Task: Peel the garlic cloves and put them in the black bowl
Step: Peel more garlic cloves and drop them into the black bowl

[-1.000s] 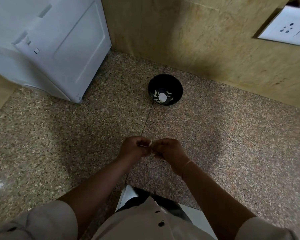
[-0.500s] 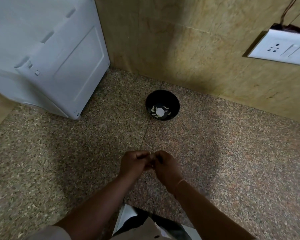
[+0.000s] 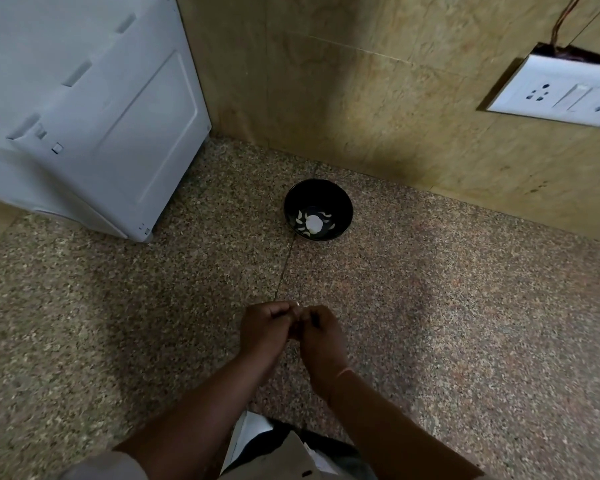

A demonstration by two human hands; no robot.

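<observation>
Fingers curled, left hand and right hand met tip to tip, pinching a small pale garlic clove that was mostly hidden. Round black bowl holding peeled white cloves sat well ahead, near the beige tiled wall. Open speckled stone surface lay between, with a white appliance at far left.

My left hand and right hand meet on a clove above the floor; bowl ahead, appliance left, wall behind.
</observation>
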